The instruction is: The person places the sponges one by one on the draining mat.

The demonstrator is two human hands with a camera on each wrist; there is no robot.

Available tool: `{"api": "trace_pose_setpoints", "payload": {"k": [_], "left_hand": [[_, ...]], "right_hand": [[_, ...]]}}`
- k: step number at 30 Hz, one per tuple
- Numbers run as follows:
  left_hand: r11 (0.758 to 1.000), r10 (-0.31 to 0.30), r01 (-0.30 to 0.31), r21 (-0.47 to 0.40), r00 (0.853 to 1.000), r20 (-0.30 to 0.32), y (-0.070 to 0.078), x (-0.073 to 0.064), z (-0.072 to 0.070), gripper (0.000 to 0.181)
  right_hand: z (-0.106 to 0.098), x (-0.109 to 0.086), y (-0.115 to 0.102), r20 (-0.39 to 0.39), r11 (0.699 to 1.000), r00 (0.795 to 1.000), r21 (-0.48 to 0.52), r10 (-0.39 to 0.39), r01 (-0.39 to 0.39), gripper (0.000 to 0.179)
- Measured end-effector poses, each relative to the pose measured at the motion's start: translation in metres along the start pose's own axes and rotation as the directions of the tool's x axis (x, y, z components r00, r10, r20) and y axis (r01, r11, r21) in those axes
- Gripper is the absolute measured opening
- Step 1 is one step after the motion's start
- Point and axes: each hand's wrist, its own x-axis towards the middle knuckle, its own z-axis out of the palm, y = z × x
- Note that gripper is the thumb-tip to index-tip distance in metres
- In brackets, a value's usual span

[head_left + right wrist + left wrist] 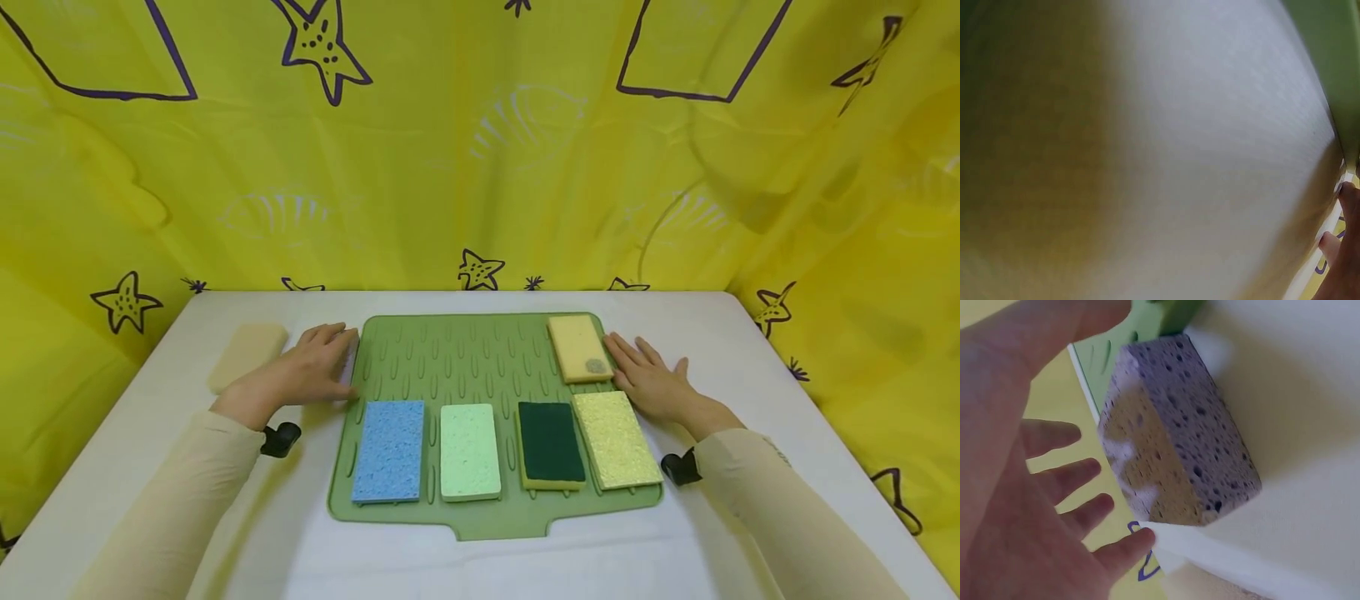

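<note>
My left hand (315, 367) reaches to the left edge of the green ridged mat (450, 521), around a purple sponge (1191, 425). In the left wrist view its fingers are spread and slightly bent, apart from the sponge, whose side carries their shadow. The head view shows only a sliver of that sponge between hand and mat. My right hand (656, 383) lies palm down on the white table beside the mat's right edge, fingers extended. Its fingertips are close to a yellow sponge (576, 346) with a grey spot, and a pale yellow speckled sponge (617, 439) lies nearer me.
Along the mat's front lie a blue sponge (390, 450), a mint green sponge (469, 450) and a sponge with a dark green scouring pad (551, 442). A beige sponge (243, 354) lies on the table behind my left forearm. Yellow patterned curtain (420, 183) surrounds the table.
</note>
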Motion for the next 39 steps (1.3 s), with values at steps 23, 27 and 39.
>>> {"api": "trace_pose_setpoints", "payload": {"k": [23, 27, 39], "left_hand": [[0.997, -0.072, 0.068, 0.030, 0.983, 0.166, -0.013, 0.012, -0.008, 0.106], [0.997, -0.083, 0.081, 0.017, 0.980, 0.179, -0.014, 0.013, -0.007, 0.109], [0.996, -0.042, 0.029, 0.080, 0.985, 0.166, -0.010, 0.019, -0.010, 0.109]], "right_hand": [[0.002, -0.001, 0.000, -0.003, 1.000, 1.000, 0.003, 0.002, -0.002, 0.061], [0.001, -0.001, -0.001, 0.000, 1.000, 1.000, 0.003, 0.001, -0.001, 0.061], [0.000, 0.000, -0.001, 0.000, 1.000, 1.000, -0.004, 0.002, -0.002, 0.061]]}}
